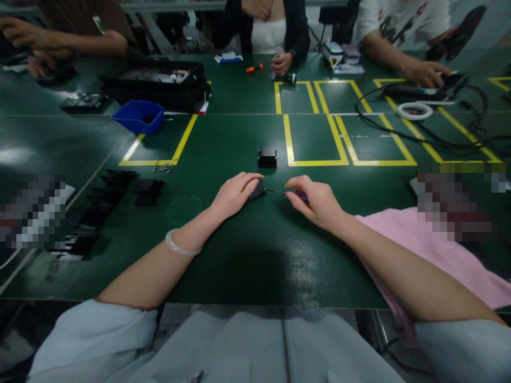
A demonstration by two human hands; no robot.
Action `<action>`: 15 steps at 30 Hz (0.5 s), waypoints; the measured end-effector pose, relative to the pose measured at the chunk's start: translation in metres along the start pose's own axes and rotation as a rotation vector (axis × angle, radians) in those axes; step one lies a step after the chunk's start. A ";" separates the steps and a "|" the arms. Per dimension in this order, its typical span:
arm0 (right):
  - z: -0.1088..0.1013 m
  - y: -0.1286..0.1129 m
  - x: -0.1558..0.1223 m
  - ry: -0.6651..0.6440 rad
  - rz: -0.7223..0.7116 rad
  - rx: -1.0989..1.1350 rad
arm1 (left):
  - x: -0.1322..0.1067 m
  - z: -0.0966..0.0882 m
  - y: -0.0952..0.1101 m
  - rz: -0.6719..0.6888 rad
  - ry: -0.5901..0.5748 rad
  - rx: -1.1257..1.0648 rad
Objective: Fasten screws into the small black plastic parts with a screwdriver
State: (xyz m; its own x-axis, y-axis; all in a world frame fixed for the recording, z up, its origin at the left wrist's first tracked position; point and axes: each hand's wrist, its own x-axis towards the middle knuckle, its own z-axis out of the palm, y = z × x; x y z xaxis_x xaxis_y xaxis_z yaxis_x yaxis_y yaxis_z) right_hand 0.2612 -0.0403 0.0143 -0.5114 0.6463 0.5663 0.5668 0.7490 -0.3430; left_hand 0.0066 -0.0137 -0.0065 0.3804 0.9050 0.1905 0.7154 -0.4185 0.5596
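Grey sleeves nearest. Beyond, left hand, fingers curled, pins a small black part to the table; right hand pinches a thin tool. Part seems light, stiff, slippery: grip its edges.

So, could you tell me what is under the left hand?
A flat black part pokes out beneath the left hand, on the green table; its rest is hidden.

Part on table, under my left hand. My right hand is just right of it, and the tool in it reaches the part. Block behind the part, apart from it; screws left, bin behind them, case behind the bin; cloth under my right arm.
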 end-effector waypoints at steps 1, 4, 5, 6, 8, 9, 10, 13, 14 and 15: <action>0.000 0.000 0.000 -0.007 -0.001 -0.004 | 0.000 0.000 0.000 0.000 0.000 -0.002; -0.001 0.001 0.000 -0.017 -0.020 -0.019 | 0.000 0.000 0.000 0.003 0.002 -0.008; -0.001 0.000 0.000 -0.018 -0.018 -0.021 | 0.000 0.000 0.000 0.004 0.003 -0.009; -0.001 0.000 0.000 -0.010 -0.018 -0.024 | 0.000 0.000 0.000 0.004 0.004 -0.008; -0.001 -0.001 0.000 0.013 -0.029 -0.020 | 0.000 0.000 -0.001 0.004 0.006 -0.005; -0.001 -0.001 0.000 0.020 -0.027 -0.013 | 0.000 0.000 -0.001 0.004 0.005 -0.005; -0.001 -0.001 0.000 0.022 -0.018 -0.007 | 0.000 0.000 -0.001 0.004 0.004 -0.004; -0.001 -0.001 0.000 0.011 -0.024 -0.012 | 0.000 0.000 -0.001 0.006 0.001 -0.006; -0.001 -0.001 0.000 0.011 -0.032 -0.016 | 0.000 0.000 -0.001 0.006 0.002 -0.007; -0.001 -0.001 0.001 0.013 -0.041 -0.021 | 0.000 0.000 -0.001 0.006 0.002 -0.008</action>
State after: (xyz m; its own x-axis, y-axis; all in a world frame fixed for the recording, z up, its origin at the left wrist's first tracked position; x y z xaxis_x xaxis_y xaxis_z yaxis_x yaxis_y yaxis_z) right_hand 0.2610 -0.0408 0.0160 -0.5261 0.6135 0.5889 0.5590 0.7713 -0.3042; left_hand 0.0058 -0.0136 -0.0069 0.3834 0.9026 0.1957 0.7082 -0.4233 0.5651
